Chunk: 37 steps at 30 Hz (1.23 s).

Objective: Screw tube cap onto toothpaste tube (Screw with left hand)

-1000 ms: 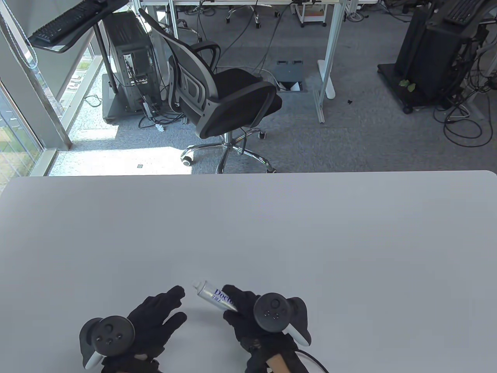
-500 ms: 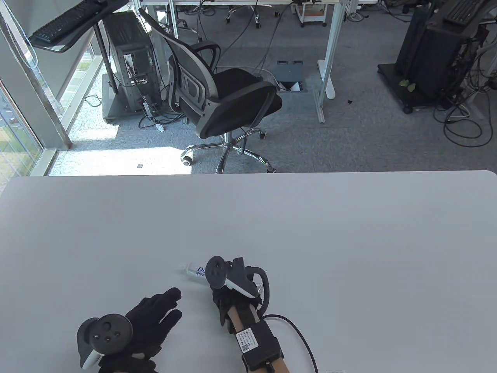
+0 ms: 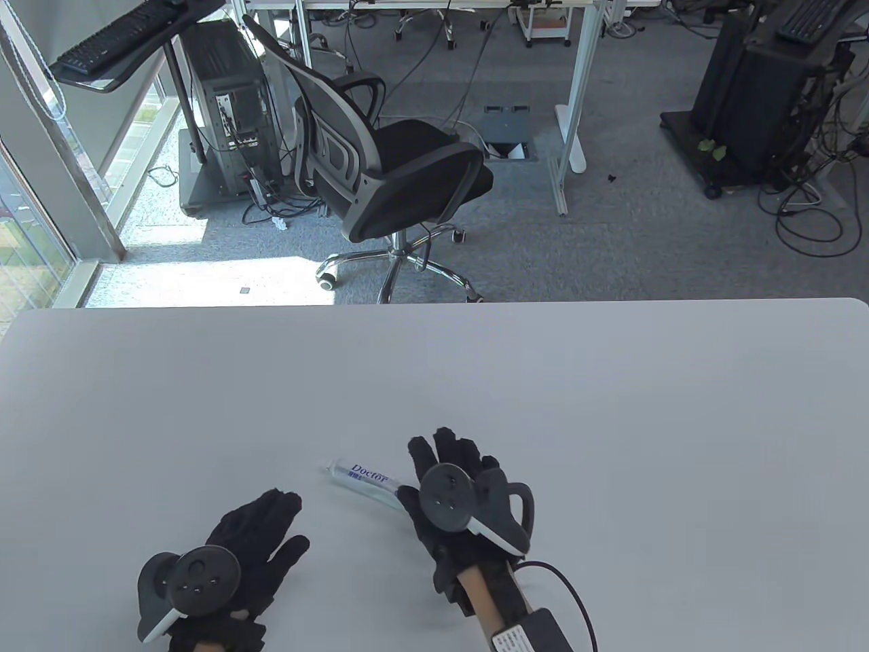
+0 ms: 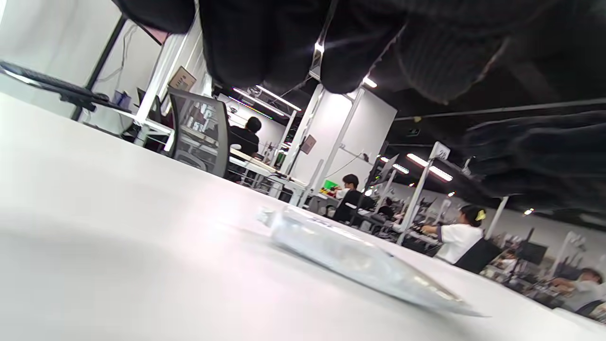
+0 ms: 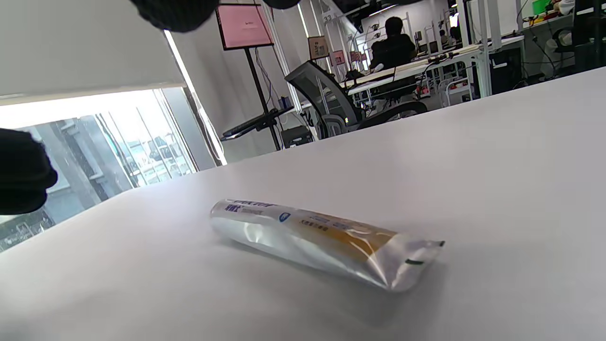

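The toothpaste tube (image 3: 363, 477) lies flat on the white table (image 3: 611, 407), its small white cap end (image 3: 333, 467) pointing left and its crimped tail toward my right hand. My right hand (image 3: 451, 465) hovers open over the tail end with fingers spread and does not hold the tube. The right wrist view shows the tube (image 5: 312, 237) lying free. My left hand (image 3: 261, 536) rests open and empty, palm down, left of and nearer than the tube. The left wrist view shows the tube (image 4: 350, 255) ahead of the fingers.
The table's far edge (image 3: 434, 302) runs across the middle of the table view. An office chair (image 3: 394, 176) and desks stand on the floor beyond it. A cable (image 3: 577, 598) trails from my right wrist.
My right hand carried the tube forward, laid it on the table and let go. It now hovers open over the tail. My left hand drew back a little.
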Available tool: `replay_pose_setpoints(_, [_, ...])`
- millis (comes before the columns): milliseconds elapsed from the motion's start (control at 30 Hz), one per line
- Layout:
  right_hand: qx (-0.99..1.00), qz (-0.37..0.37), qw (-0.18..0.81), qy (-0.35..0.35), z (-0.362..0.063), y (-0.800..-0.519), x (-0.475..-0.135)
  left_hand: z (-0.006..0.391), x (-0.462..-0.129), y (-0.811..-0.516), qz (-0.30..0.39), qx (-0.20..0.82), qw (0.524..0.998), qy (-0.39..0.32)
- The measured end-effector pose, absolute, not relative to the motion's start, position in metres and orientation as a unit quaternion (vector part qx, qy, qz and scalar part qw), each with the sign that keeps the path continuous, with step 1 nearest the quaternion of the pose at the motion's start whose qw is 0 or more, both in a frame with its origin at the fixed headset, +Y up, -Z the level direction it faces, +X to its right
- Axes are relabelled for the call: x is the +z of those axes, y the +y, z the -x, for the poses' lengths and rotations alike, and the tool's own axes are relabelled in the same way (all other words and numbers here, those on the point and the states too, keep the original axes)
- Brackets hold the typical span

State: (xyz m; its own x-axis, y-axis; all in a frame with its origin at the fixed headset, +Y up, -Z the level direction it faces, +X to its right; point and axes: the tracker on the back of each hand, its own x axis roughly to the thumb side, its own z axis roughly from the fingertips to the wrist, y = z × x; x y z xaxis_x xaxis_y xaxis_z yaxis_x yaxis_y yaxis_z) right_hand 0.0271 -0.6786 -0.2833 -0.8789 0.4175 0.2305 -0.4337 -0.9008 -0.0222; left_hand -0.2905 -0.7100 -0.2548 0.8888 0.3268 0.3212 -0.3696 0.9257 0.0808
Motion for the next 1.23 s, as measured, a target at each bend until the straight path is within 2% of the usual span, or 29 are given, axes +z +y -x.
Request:
replay_pose_setpoints(100, [0.981, -0.092, 0.172, -0.016, -0.043, -0.703, -0.271, 0.293, -0.259, -0.716, -0.065, 0.140, 0.980, -0.129])
replay_pose_setpoints(200, [0.989, -0.063, 0.132, 0.027, -0.060, -0.742, -0.271, 0.291, -0.262, -0.727, -0.026, 0.109, 0.987, -0.112])
replay_pose_setpoints(300, [0.983, -0.024, 0.142, 0.114, -0.075, -0.775, -0.279, 0.282, -0.263, -0.739, 0.013, 0.033, 0.992, -0.123])
replay_pose_setpoints(333, [0.985, -0.006, 0.124, 0.116, -0.080, -0.782, -0.280, 0.278, -0.264, -0.742, 0.023, 0.004, 0.992, -0.126])
replay_pose_setpoints(367, [0.983, 0.006, 0.111, 0.146, -0.083, -0.784, -0.282, 0.276, -0.264, -0.744, 0.032, -0.005, 0.991, -0.128])
replay_pose_setpoints(433, [0.980, -0.001, 0.121, 0.160, -0.085, -0.786, -0.283, 0.271, -0.264, -0.746, 0.031, 0.003, 0.991, -0.131])
replay_pose_setpoints(600, [0.982, -0.017, 0.142, 0.121, -0.083, -0.780, -0.283, 0.266, -0.268, -0.747, 0.033, 0.003, 0.991, -0.132])
replay_pose_setpoints(1000, [0.980, -0.060, 0.133, 0.138, -0.064, -0.780, -0.280, 0.273, -0.268, -0.747, 0.031, 0.026, 0.993, -0.109])
replay_pose_setpoints(1233, [0.980, -0.053, 0.142, 0.133, -0.062, -0.776, -0.278, 0.274, -0.266, -0.749, 0.042, 0.021, 0.994, -0.098])
